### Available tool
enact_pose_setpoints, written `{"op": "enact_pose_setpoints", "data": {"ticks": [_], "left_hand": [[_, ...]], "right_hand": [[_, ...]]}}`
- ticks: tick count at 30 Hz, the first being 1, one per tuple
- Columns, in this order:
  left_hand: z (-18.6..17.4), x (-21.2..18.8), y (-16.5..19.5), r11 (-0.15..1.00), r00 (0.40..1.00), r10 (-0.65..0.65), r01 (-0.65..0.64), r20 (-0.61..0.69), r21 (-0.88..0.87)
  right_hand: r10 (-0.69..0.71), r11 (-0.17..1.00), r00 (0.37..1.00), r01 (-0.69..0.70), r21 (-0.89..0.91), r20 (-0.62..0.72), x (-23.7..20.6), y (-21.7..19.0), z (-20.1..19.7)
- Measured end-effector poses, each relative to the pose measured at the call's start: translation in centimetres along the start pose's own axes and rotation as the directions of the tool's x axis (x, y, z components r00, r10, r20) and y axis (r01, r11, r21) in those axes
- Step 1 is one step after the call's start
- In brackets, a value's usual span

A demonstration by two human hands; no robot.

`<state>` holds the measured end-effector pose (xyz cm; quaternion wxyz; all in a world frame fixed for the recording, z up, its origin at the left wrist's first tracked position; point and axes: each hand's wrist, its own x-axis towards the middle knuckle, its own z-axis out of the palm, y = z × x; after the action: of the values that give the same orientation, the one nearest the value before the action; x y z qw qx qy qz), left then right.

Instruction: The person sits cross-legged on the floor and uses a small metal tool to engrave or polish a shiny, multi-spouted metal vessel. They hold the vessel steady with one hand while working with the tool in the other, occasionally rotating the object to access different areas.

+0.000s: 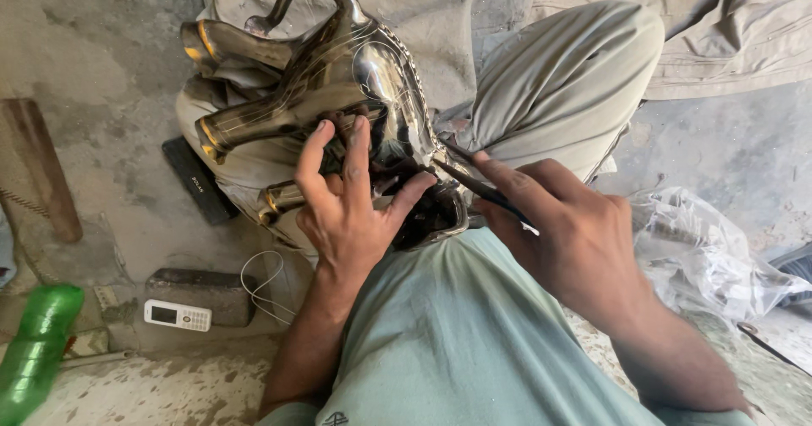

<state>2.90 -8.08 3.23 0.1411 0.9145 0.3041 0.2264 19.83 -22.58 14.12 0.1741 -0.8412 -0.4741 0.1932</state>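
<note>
Sitting on the floor [101, 62], the person keeps a shiny metal animal figure [338, 79] on the lap, legs pointing left. The left hand [351, 202] spreads open over its flank, fingers pressing, not closed around it. The right hand [575, 231] pinches a thin dark tool [482, 191], tip touching the figure's lower edge. A white phone [178, 314] and green bottle [38, 341] lie well apart at left; a crumpled plastic bag [710, 257] crowds the right

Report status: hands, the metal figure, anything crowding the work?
Left hand steadies shiny metal animal figure on lap. Right hand grips thin dark tool, tip against figure. Phone, green bottle off to the side, clear.
</note>
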Motion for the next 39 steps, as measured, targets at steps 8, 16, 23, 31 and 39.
{"op": "enact_pose_setpoints", "data": {"ticks": [8,16,23,31,39], "left_hand": [[0.2,0.5,0.6,0.996,0.999,-0.034,0.036,-0.03,0.076],[0.6,0.3,0.3,0.998,0.998,-0.033,0.035,-0.048,0.047],[0.7,0.4,0.3,0.997,0.998,-0.043,0.046,-0.044,0.063],[0.2,0.3,0.0,0.998,0.999,-0.031,0.032,-0.003,0.057],[-1.2,-1.2,-1.0,0.986,0.989,-0.147,0.144,0.034,0.088]], "right_hand": [[-0.114,0.99,0.994,0.114,-0.079,0.001,1.3,-0.2,0.6],[-0.15,0.983,0.989,0.15,-0.104,0.014,1.9,-0.3,0.4],[-0.151,0.982,0.988,0.152,-0.108,0.013,1.9,-0.3,0.5],[-0.173,0.963,0.981,0.187,-0.195,0.086,2.2,-0.6,0.5],[-0.731,0.41,0.624,0.725,-0.553,0.276,4.2,0.3,-0.3]]}}
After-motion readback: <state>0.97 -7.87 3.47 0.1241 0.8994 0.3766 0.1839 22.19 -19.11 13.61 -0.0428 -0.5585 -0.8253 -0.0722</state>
